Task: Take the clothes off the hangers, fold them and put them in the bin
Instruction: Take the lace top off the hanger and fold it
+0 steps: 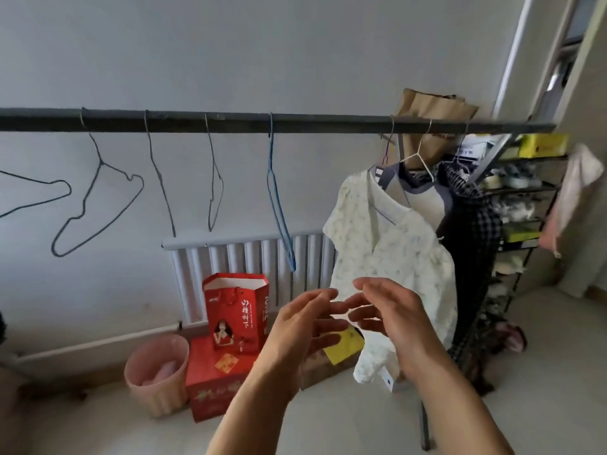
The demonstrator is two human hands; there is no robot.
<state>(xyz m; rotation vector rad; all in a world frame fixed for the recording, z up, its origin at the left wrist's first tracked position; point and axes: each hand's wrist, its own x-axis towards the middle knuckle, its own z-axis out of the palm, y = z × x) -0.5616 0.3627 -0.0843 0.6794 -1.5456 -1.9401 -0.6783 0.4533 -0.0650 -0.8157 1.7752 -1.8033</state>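
Now bare hands, loose fingers (320, 298) before crinkled floral blouse (391, 254).

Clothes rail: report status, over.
Both empty, open: left hand, right hand. On rail, white floral top, hands near it. On floor, pink bin. Nothing blocking.

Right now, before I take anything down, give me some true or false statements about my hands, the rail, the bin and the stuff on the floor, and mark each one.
1. Both hands grip the white floral top. False: the left hand and right hand are open in front of the white floral top, gripping nothing.
2. Bare hangers hang on the left stretch of the rail. True.
3. The pink bin has nothing in it. False: something pink already lies inside.
4. The red gift bag stands on the red box. True.
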